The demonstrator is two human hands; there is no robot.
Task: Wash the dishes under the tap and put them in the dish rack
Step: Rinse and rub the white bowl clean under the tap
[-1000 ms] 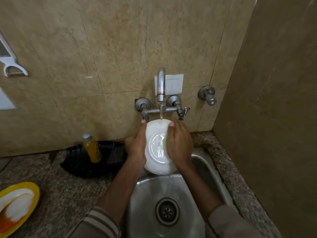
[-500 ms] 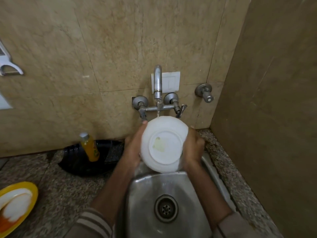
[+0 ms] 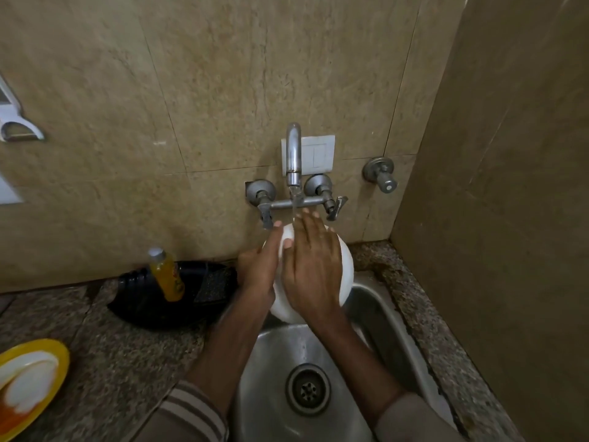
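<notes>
Holding white bowl (image 3: 345, 269) btwn left hand (image 3: 258, 269) & right hand (image 3: 310, 269), under tap (image 3: 293, 154).

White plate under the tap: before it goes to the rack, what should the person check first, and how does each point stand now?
1. Water running from the tap: ok.
2. White plate held over the sink: ok.
3. Left hand grips the plate's edge: ok.
4. Right hand lies flat on the plate, rubbing rather than gripping: not ok for carrying.
5. Plate rinsed clean: cannot tell, hands cover it.
6. Dish rack free: cannot tell, none in view.
</notes>
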